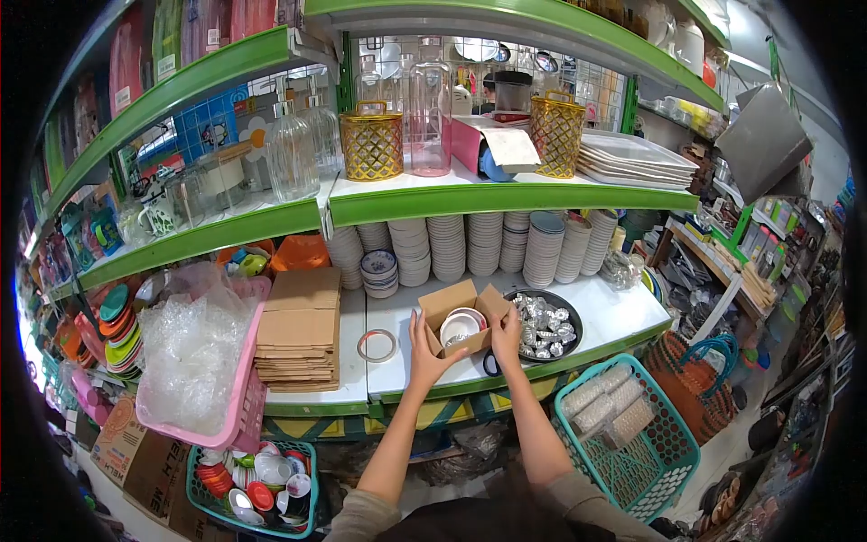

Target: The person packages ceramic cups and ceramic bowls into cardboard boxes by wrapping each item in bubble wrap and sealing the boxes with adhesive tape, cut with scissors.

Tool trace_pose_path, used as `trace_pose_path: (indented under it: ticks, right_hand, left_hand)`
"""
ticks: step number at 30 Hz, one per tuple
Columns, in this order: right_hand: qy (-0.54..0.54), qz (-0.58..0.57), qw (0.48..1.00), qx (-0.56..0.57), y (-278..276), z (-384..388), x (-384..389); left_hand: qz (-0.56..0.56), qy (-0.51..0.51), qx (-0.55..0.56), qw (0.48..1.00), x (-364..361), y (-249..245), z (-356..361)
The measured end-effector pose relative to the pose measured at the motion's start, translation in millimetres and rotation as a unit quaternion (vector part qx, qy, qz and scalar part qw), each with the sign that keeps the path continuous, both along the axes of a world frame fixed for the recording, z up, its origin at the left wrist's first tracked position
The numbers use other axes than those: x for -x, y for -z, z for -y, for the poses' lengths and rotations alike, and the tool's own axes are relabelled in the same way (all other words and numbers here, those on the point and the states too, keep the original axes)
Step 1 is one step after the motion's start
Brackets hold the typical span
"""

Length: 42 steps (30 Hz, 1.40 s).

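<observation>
A small open cardboard box [435, 307] stands on the white shelf in front of me, its flaps up. Inside it lie white dishes [459, 327], small and round like bowls or cups. My left hand [428, 358] grips the box's left side, fingers along the wall and thumb across the near edge. On the right, my right hand [508, 338] is closed on the flap and side wall. Just beyond that hand sits a black pan [579, 341] full of small silvery metal pieces [545, 325]. A dark round loop [490, 364], perhaps a scissor handle, shows beside my right wrist.
Left of the box are a tape roll [394, 346] and stacked flat cardboard [293, 352]. A pink basket [255, 406] holds bubble wrap. Stacked bowls [411, 253] line the back. Below stand a teal basket [673, 425] with wrapped packs and another crate [313, 492] with dishes.
</observation>
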State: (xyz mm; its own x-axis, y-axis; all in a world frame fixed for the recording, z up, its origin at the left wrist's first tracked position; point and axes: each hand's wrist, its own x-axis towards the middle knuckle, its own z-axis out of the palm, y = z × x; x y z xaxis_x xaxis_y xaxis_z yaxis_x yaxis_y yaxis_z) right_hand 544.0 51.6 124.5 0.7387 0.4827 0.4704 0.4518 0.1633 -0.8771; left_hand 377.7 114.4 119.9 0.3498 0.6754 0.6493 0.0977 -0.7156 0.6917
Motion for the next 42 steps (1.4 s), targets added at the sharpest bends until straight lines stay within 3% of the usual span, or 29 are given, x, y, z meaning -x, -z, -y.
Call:
trace_pose_path:
  ticks: [3, 5, 12, 14, 18, 20, 24, 30, 32, 33, 42]
  right_hand:
    - [0.021, 0.020, 0.999, 0.040, -3.1, 6.9, 11.0]
    - [0.027, 0.023, 0.998, 0.055, -4.7, 11.1, 17.9]
    - [0.061, 0.051, 0.996, 0.045, -15.3, 25.3, 57.8]
    - [0.066, 0.048, 0.995, 0.053, -20.5, 29.8, 68.6]
    - [0.058, 0.071, 0.993, 0.077, -15.7, 32.5, 75.8]
    - [0.043, 0.072, 0.994, 0.071, -17.5, 35.7, 78.5]
    - [0.039, 0.084, 0.993, 0.069, -19.1, 35.4, 77.9]
    - [-0.021, 0.164, 0.984, 0.073, -19.1, 37.6, 70.4]
    - [-0.067, 0.199, 0.975, 0.073, -17.3, 37.8, 66.2]
    - [-0.066, 0.199, 0.975, 0.073, -17.4, 38.2, 64.9]
    - [-0.083, 0.335, 0.925, 0.159, -19.7, 39.9, 45.2]
  left_hand:
    - [0.023, 0.012, 0.018, 1.000, 0.8, 5.0, -5.0]
    - [0.059, 0.072, 0.095, 0.991, 3.7, 8.9, -10.1]
    - [0.028, 0.060, 0.079, 0.995, 24.1, 18.9, -17.1]
    - [0.156, 0.113, 0.228, 0.955, 27.8, 16.6, -9.0]
    - [0.186, 0.088, 0.259, 0.944, 27.7, 21.0, -5.0]
    - [0.288, 0.125, 0.318, 0.895, 26.3, 21.8, 1.2]
    - [0.365, 0.124, 0.325, 0.864, 26.8, 6.4, 14.3]
    - [0.294, 0.175, 0.228, 0.912, 27.0, 0.6, 6.3]
    - [0.109, 0.122, 0.102, 0.981, 31.0, -7.5, 7.2]
    - [0.081, 0.088, 0.055, 0.991, 29.4, -9.2, 7.9]
    - [-0.053, 0.024, -0.020, 0.998, 41.0, -18.9, 4.2]
